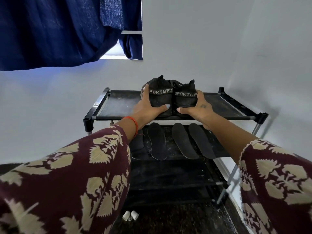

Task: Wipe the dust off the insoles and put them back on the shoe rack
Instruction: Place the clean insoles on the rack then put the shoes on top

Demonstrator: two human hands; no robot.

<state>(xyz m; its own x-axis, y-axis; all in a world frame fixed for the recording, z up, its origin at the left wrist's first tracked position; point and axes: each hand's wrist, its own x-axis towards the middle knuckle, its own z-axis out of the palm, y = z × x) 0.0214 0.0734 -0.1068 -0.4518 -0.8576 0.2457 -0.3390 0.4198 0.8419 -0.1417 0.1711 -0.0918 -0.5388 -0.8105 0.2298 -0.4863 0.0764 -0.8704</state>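
Observation:
A pair of black sport shoes stands heels toward me on the top shelf of the black shoe rack (pixel 118 103). My left hand (pixel 146 107) grips the left shoe (pixel 160 97) from its outer side, thumb across the heel. My right hand (pixel 197 107) grips the right shoe (pixel 184 98) the same way. On the shelf below lie several black insoles: one under my left wrist (pixel 137 146), one beside it (pixel 157 141), and two at the right (pixel 184 141) (pixel 201 141), partly hidden by my arms.
The rack stands against a white wall in a corner, with lower dark shelves (pixel 168 174) beneath. A dark blue curtain (pixel 59 31) hangs at the upper left. Small white objects (pixel 130 215) lie on the dark speckled floor near the rack's foot.

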